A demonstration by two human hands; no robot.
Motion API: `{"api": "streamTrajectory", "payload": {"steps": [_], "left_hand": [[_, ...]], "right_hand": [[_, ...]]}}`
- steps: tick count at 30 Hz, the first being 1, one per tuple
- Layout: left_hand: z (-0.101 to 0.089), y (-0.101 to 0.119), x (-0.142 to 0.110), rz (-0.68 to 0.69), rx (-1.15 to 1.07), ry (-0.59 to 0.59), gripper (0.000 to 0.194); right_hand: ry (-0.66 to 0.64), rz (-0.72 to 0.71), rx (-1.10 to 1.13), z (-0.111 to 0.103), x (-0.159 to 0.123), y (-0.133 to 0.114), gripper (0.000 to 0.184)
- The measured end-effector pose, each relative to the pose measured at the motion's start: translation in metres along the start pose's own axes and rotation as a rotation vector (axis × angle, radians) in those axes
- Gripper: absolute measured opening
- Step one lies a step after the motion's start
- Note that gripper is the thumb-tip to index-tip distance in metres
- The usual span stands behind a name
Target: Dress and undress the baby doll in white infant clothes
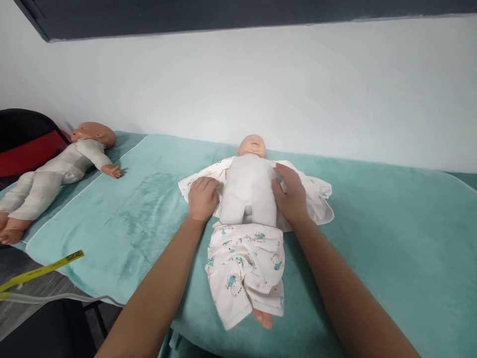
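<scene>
White cloth is spreading under the left hand (203, 200), which is pressing palm down on the open shirt (321, 201) beside the doll (250, 186). Its fingers are bending a little; I cannot tell if they are pinching the shirt. The right hand (278, 175) is opening its thumb and fingers apart at the doll's other side.

Between the hands, the doll is lying on its back on the green cloth (391, 238). It is making a long, nearly straight line, with its head pointing to the wall (261, 89) and its feet pointing to the person. The shirt is fanning out on both sides. White pants (244, 268) with little pictures are covering its legs, and one foot (265, 318) is peeking out.

Far to the left, another doll (70, 161) is lying on a slant, its head nearer the wall. A yellow strip (44, 270) is sticking out in front.
</scene>
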State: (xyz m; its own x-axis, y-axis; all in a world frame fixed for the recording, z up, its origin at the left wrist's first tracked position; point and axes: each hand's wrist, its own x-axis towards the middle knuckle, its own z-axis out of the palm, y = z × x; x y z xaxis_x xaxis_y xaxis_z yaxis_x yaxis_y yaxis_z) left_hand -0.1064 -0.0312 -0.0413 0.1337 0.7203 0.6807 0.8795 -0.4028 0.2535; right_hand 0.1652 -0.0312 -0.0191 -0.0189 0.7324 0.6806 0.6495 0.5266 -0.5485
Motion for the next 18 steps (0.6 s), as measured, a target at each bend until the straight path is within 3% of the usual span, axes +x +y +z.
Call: {"api": "streamTrajectory", "payload": {"steps": [3, 7, 14, 18], "left_hand": [[0.003, 0.004, 0.004, 0.067, -0.02, -0.114, 0.039], [0.006, 0.005, 0.008, -0.025, 0.053, -0.167, 0.044], [0.01, 0.002, 0.012, -0.252, 0.091, -0.087, 0.049], [0.012, -0.002, 0.011, -0.306, 0.044, -0.032, 0.045]], "right_hand": [[-0.093, 0.067, 0.145, 0.003, 0.0, -0.006, 0.035], [-0.128, 0.173, 0.23, 0.003, 0.001, -0.002, 0.036], [-0.116, 0.203, 0.25, 0.003, 0.002, -0.004, 0.035], [-0.085, 0.191, 0.254, 0.002, 0.002, -0.006, 0.031]]}}
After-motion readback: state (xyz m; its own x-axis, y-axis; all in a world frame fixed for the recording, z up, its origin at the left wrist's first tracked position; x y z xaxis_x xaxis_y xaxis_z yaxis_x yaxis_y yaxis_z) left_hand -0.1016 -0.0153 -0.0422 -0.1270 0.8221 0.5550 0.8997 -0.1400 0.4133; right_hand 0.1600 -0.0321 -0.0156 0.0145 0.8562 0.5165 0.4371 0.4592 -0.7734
